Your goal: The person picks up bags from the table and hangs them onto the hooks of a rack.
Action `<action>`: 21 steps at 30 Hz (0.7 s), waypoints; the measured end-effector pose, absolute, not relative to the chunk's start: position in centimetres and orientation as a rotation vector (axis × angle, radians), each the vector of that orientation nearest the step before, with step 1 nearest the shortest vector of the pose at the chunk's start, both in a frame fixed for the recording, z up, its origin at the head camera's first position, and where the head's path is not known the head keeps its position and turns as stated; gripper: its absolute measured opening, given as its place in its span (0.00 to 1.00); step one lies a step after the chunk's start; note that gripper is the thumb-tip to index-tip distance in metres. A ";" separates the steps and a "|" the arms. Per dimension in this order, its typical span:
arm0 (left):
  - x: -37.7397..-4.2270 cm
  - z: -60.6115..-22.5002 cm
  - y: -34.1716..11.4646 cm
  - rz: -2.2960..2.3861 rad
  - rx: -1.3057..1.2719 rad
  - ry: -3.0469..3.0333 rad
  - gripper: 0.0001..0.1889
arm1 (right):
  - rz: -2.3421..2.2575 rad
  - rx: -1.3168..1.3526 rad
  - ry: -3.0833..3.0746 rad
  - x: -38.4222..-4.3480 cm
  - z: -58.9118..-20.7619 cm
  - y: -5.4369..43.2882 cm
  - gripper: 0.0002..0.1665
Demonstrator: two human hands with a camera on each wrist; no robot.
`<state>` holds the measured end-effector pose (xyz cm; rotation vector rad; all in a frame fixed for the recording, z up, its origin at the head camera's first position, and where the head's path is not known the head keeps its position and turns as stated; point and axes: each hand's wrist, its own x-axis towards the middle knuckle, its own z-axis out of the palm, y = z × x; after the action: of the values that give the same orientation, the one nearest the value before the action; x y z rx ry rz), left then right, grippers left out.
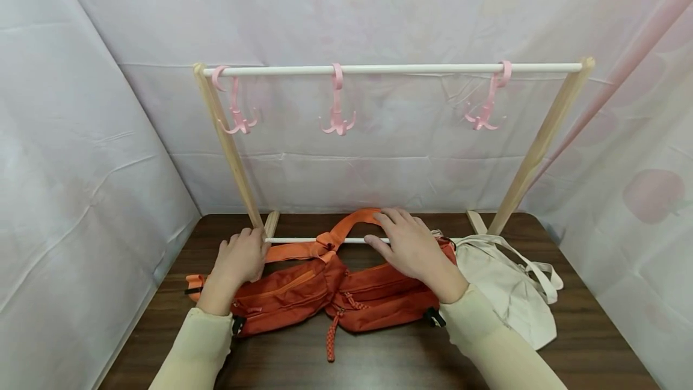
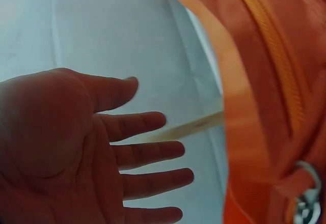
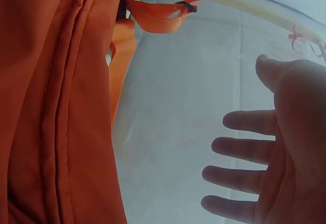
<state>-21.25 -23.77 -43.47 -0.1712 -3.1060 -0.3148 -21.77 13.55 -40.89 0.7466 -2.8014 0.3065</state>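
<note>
Two rust-orange waist bags lie side by side on the dark wood table, the left bag (image 1: 281, 300) meeting the right bag (image 1: 379, 309) in the middle. A bright orange strap (image 1: 352, 221) loops up behind them. Over the left bag's outer end is my left hand (image 1: 238, 263); in the left wrist view its fingers (image 2: 147, 152) are spread, with nothing held. My right hand (image 1: 411, 245) hovers above the right bag, near the strap's far end. The right wrist view shows its fingers (image 3: 239, 150) straight and apart, holding nothing.
A cream cloth bag (image 1: 503, 287) with handles lies at the right. Behind, a rack with wooden legs (image 1: 541, 143) carries a white top rail (image 1: 406, 69). Three pink hooks hang there: left (image 1: 236, 107), middle (image 1: 337, 104), right (image 1: 489, 101). White curtains (image 1: 81, 167) surround the table (image 1: 585, 348).
</note>
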 end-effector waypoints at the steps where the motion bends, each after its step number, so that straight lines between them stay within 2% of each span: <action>1: -21.4 -43.6 -24.0 -0.315 -0.161 -3.125 0.20 | 0.307 0.749 -2.801 -21.8 -40.9 13.3 0.39; 12: -23.1 -45.5 -25.9 -0.315 -0.062 -3.289 0.18 | 0.307 0.775 -2.862 -22.6 -41.4 11.3 0.35; 21: -24.2 -47.0 -26.7 -0.454 -0.011 -3.373 0.16 | 0.292 0.805 -2.913 -23.6 -41.8 9.5 0.37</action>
<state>-24.20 -26.71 -47.01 -0.0107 -3.3725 -0.4536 -23.62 9.47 -41.80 0.8053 -2.9134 0.2916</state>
